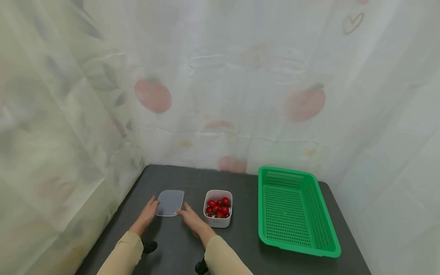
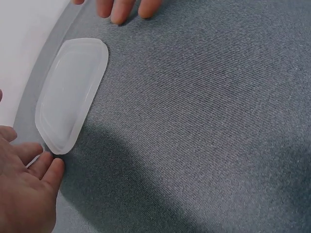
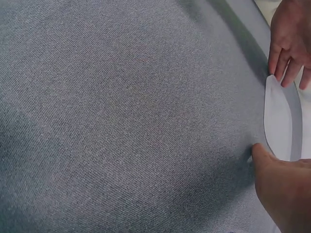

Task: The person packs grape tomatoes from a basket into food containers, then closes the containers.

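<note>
A translucent lid (image 1: pixel 170 203) with rounded corners lies flat on the dark cloth toward the left of the table. My left hand (image 1: pixel 148 214) is at its left side, with loosely extended fingers (image 2: pixel 52 174) at the lid's edge in the left wrist view; whether they touch it is hard to tell. On the other side, my right hand (image 1: pixel 193 221) is beside the lid's right edge, its thumb (image 3: pixel 261 153) extended close by. Neither hand grips the lid. Just right of that hand stands a white square container (image 1: pixel 218 222) holding several small red tomatoes (image 1: pixel 219 208).
A large green plastic basket (image 1: pixel 299 250) with slotted walls stands on the right part of the table. Dark cloth covers the table (image 1: pixel 242 244). Pale printed curtains (image 1: pixel 240 95) hang behind it and along both sides.
</note>
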A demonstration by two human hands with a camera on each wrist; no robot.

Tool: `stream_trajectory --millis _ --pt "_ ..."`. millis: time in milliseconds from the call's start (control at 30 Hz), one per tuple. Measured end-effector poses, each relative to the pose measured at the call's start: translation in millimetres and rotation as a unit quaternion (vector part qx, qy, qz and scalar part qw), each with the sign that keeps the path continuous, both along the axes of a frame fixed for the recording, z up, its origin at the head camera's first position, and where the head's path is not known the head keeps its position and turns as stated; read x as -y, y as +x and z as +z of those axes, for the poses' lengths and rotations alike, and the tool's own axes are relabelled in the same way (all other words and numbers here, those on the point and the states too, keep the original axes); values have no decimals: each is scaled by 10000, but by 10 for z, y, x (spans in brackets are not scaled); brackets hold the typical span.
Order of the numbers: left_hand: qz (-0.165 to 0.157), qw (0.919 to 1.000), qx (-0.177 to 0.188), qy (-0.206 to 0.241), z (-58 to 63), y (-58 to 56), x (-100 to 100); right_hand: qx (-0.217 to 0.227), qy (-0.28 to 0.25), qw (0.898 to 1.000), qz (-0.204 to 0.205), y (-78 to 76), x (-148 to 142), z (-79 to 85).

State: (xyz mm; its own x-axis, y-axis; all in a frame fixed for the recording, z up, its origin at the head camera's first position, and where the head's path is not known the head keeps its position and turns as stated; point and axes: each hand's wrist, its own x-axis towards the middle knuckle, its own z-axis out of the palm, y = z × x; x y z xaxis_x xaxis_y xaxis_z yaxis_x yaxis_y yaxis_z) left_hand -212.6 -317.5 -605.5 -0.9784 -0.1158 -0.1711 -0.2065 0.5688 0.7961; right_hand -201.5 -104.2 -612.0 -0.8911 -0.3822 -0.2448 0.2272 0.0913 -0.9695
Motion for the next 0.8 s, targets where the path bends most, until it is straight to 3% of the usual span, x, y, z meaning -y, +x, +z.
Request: stream_trajectory --millis 267,500,800 --pt "153 9992 262 254 19 8 -95 543 -899 9944 -131 -74 6 -29" --pt "229 9989 305 258 22 45 -90 867 -1593 9832 -213 -110 57 -70" --pt "245 9994 221 38 8 58 -46 929 -1623 9819 -291 -98 114 -78"
